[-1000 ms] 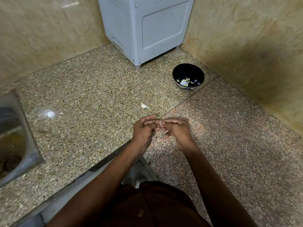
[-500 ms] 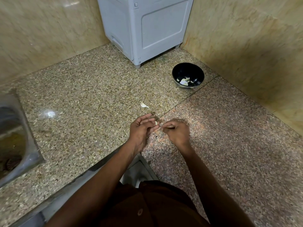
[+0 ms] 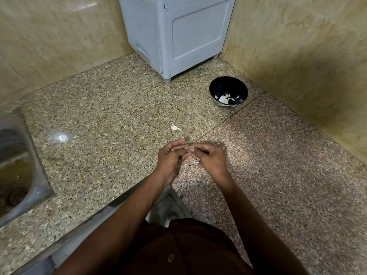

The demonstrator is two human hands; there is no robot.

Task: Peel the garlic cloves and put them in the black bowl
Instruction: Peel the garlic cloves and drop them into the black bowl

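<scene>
My left hand (image 3: 170,157) and my right hand (image 3: 211,158) meet fingertip to fingertip just above the granite counter (image 3: 119,120), and between them they pinch a small pale garlic clove (image 3: 191,148). Bits of pale skin (image 3: 195,162) lie on the counter under my fingers. A loose white garlic piece (image 3: 175,127) lies on the counter just beyond my hands. The black bowl (image 3: 237,87) stands at the far right near the wall corner and holds a few pale garlic pieces (image 3: 224,99).
A grey plastic appliance (image 3: 174,34) stands against the back corner, left of the bowl. A steel sink (image 3: 17,167) is set into the counter at the far left. Tiled walls close the counter at the back and right. The counter's front edge runs below my forearms.
My hands have stayed in the same spot, with the fingers shifting slightly on the clove. Bits of skin now show on the counter under them.
</scene>
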